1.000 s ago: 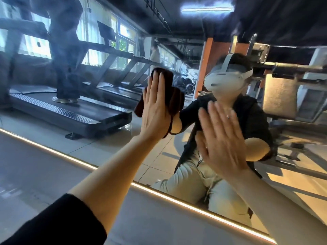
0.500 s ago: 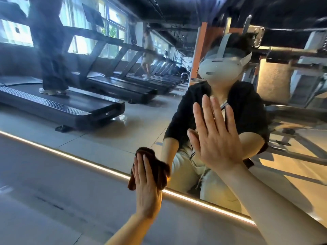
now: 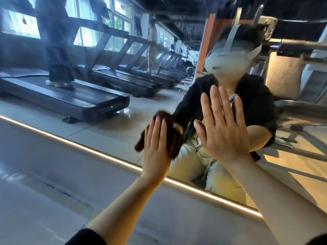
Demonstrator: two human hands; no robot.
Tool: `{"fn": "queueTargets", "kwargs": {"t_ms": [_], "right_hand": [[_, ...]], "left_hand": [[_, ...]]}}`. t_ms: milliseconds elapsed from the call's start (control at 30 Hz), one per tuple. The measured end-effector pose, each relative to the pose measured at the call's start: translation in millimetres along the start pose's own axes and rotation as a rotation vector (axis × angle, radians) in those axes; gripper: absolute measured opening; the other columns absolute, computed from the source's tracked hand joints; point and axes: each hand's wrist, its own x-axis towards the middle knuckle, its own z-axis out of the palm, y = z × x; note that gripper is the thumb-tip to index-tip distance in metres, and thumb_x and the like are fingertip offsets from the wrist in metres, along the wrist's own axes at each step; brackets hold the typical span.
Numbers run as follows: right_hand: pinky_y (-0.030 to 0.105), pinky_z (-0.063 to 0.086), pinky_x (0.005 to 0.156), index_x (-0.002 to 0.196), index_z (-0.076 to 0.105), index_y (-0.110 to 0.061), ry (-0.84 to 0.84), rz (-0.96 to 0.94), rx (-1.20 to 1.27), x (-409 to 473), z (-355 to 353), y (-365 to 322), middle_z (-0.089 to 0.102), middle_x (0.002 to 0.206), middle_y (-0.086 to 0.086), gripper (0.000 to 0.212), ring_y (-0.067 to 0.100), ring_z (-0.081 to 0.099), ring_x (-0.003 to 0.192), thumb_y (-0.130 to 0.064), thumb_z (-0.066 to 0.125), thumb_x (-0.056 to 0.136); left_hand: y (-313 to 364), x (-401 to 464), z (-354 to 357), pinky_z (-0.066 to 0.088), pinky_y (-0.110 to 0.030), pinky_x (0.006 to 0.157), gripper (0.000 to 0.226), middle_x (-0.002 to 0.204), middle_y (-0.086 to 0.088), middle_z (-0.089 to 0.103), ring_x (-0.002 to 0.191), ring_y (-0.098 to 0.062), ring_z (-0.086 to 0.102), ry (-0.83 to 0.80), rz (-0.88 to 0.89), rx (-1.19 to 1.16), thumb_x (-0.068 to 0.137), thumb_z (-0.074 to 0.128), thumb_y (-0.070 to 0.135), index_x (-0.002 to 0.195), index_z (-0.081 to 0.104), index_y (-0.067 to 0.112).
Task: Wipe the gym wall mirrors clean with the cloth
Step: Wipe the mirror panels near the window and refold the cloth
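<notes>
**Cloth pressed to the mirror, both palms flat**

Head view: the left hand (image 3: 156,149), fingers straight and close together, presses a dark brown cloth (image 3: 160,133) flat against the mirror (image 3: 109,126), low on the glass just above the lit strip (image 3: 70,143) along its bottom edge. The cloth bunches out past the fingers toward 12 o'clock and 9 o'clock. At 3 o'clock from it, the right hand (image 3: 223,128) lies open on the glass, fingers spread slightly, holding nothing. Reflected treadmills (image 3: 74,98) run from 9 toward 12 o'clock. The person's kneeling reflection sits behind both hands. Grey floor (image 3: 44,183) fills 7 o'clock.
</notes>
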Motion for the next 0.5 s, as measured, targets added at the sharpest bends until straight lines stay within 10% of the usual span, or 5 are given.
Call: {"fn": "queueTargets", "kwargs": {"t_ms": [200,500], "right_hand": [[0.049,0.006,0.125,0.159,0.02,-0.004,-0.005,0.006,-0.009,3,-3,0,0.01,0.165,0.018,0.065,0.031,0.008,0.154,-0.044,0.029,0.108],[0.048,0.02,0.123,0.144,0.05,-0.003,0.039,0.038,0.191,45,-32,33,0.04,0.154,0.023,0.053,0.036,0.034,0.145,-0.033,0.051,0.1]], "left_hand": [[-16,-98,2,0.019,-0.06,0.117,0.114,0.168,0.0,-0.009,0.154,-0.024,-0.001,-0.212,-0.125,-0.009,0.076,0.08,-0.001,0.159,0.002,0.011],[47,210,-54,0.012,-0.044,0.125,0.057,0.162,-0.017,0.021,0.152,-0.028,0.016,0.057,0.321,-0.071,0.101,0.039,0.024,0.154,0.029,0.004]]}}
